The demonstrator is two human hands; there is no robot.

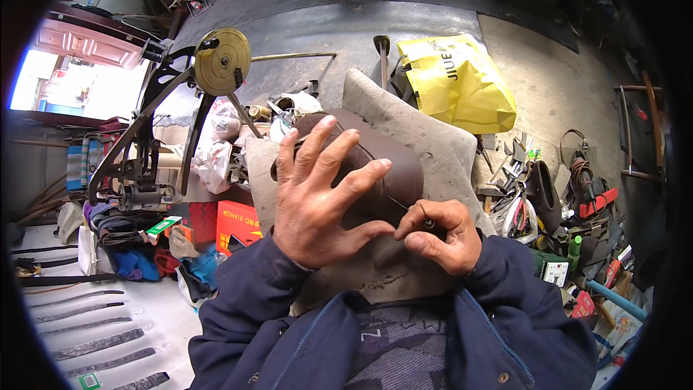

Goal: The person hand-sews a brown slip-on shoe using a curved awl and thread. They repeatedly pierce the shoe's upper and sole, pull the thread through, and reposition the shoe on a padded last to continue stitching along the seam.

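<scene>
A smooth dark-brown leather article [401,162] lies across my lap on a worn grey-beige cloth [368,94]. Its exact kind is hidden by my hand; a darker, rougher part shows at its left. My left hand [325,198] is held over it, open, fingers spread and thumb reaching right. Just right of that thumb, my right hand [444,235] is closed, finger and thumb curled together. A small dark, shiny bit shows within its grip, too little to name. A thin dark line, perhaps thread, runs along the leather toward the right fingers.
A hand-cranked machine with a brass wheel [222,61] stands at the left. Beyond the cloth is a yellow bag [458,83]. Tools and a dark shoe [541,188] crowd the right; a red box [238,225] and dark strips [97,343] lie left.
</scene>
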